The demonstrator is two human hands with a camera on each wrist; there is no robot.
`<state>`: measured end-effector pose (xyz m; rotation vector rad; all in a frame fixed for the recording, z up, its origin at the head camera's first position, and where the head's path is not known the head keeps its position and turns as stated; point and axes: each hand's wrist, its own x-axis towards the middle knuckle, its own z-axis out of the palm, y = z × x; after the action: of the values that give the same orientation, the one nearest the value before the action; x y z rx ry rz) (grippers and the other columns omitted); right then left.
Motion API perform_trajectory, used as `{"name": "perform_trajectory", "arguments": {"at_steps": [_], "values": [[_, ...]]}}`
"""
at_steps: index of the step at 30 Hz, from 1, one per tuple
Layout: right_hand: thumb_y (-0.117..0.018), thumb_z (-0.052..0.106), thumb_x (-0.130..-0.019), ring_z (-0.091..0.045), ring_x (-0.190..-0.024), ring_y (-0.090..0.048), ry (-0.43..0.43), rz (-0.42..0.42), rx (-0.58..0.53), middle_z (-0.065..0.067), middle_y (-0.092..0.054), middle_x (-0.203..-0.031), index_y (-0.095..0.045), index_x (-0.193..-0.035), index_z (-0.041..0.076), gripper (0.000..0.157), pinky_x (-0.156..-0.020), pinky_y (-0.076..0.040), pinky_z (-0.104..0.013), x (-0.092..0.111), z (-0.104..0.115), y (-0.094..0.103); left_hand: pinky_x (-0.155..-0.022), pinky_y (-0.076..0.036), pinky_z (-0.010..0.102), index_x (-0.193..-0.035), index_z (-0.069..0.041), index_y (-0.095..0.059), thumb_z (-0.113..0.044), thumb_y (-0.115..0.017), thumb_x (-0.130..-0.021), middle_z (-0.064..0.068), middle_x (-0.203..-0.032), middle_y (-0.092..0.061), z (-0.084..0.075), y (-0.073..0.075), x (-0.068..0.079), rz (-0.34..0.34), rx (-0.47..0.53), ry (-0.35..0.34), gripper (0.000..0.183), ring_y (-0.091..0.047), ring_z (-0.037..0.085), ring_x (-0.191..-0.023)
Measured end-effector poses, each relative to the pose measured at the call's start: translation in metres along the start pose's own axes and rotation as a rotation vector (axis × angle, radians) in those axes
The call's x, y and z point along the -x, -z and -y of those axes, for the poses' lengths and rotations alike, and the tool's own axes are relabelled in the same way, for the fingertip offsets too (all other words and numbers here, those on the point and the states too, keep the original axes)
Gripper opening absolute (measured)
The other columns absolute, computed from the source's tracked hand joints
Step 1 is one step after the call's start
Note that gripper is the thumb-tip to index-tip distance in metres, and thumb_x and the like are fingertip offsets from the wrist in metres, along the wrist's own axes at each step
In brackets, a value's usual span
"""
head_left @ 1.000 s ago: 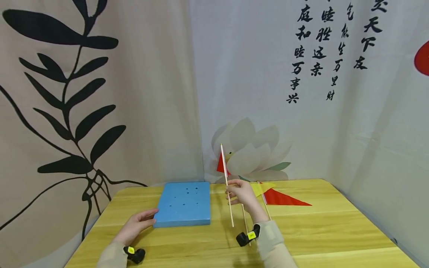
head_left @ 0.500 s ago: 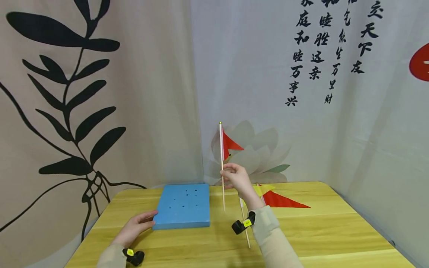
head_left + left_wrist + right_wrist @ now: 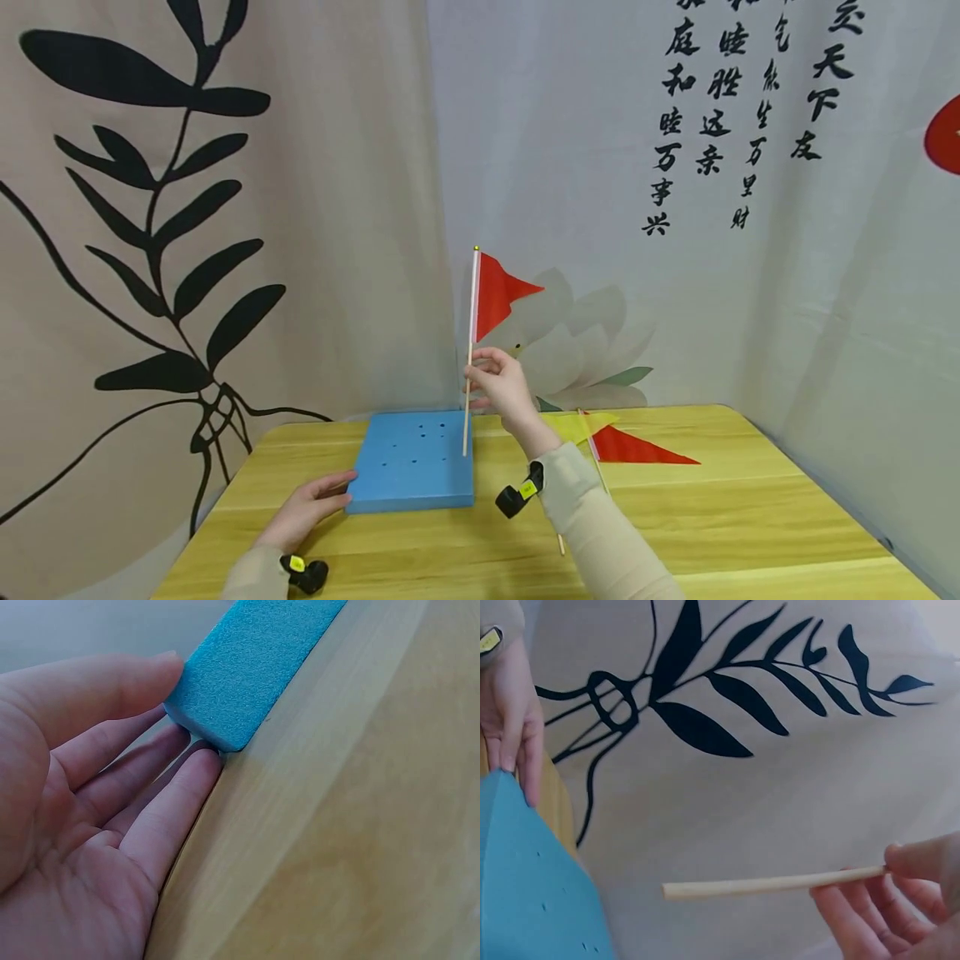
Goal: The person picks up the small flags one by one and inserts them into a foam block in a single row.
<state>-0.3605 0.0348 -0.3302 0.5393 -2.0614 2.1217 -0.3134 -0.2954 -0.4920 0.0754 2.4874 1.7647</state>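
Upright in my right hand (image 3: 504, 387) is a small red triangular flag (image 3: 495, 296), its thin wooden stick (image 3: 742, 886) pinched between thumb and fingers. The stick's lower end hangs free, over the right edge of a blue foam board (image 3: 405, 487) in the head view. Several small holes dot the board's top. My left hand (image 3: 306, 510) rests against the board's near left edge, with thumb and fairly straight fingers (image 3: 176, 814) touching its corner.
A yellow flag (image 3: 573, 427) and another red flag (image 3: 637, 448) lie on the wooden table (image 3: 750, 517) at the right, partly behind my right arm. A printed curtain (image 3: 360, 250) hangs behind the table.
My right hand has raised the red flag and carried it left, from beside the board to its right edge. The flag's cloth now spreads to the right. My left hand stays at the board.
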Motion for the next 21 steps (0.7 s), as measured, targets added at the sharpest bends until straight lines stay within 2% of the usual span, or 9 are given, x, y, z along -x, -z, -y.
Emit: {"name": "perform_trajectory", "arguments": {"at_steps": [5,12,16,21], "values": [[-0.064,0.006,-0.093,-0.038,-0.082,-0.065,0.024,0.025,-0.051,-0.019,-0.064,-0.095,-0.058,-0.117,-0.002,0.026,-0.069,-0.057,-0.052,-0.002,-0.003,-0.02,-0.098,-0.044,0.052,-0.139,-0.002,-0.052,-0.026,-0.068,-0.092,0.022,-0.142,-0.047,0.002,0.0,-0.002,-0.012,0.003,0.013,0.055,-0.048,0.039,-0.125],[-0.063,0.007,-0.095,-0.029,-0.081,-0.066,0.033,0.035,-0.107,-0.02,-0.063,-0.099,-0.058,-0.116,0.002,0.023,-0.07,-0.058,-0.048,-0.012,-0.019,-0.039,-0.1,-0.042,0.053,-0.139,-0.006,-0.054,-0.031,-0.069,-0.091,0.019,-0.142,-0.048,0.002,0.001,-0.002,-0.006,0.0,0.014,0.057,-0.047,0.038,-0.126],[-0.062,0.006,-0.095,-0.026,-0.081,-0.066,0.036,0.02,-0.127,-0.021,-0.063,-0.1,-0.058,-0.115,0.004,0.02,-0.072,-0.057,-0.052,-0.017,-0.025,-0.046,-0.102,-0.041,0.053,-0.14,-0.006,-0.053,-0.03,-0.068,-0.092,0.019,-0.143,-0.047,0.001,0.002,-0.001,0.009,0.006,0.0,0.056,-0.046,0.038,-0.128],[-0.062,0.005,-0.095,-0.025,-0.079,-0.066,0.046,0.003,-0.159,-0.019,-0.064,-0.098,-0.058,-0.113,0.004,0.018,-0.068,-0.059,-0.046,-0.024,-0.033,-0.057,-0.102,-0.04,0.053,-0.14,-0.005,-0.053,-0.028,-0.067,-0.093,0.019,-0.143,-0.047,0.001,0.003,0.001,0.002,0.004,-0.02,0.054,-0.046,0.037,-0.127]]}}
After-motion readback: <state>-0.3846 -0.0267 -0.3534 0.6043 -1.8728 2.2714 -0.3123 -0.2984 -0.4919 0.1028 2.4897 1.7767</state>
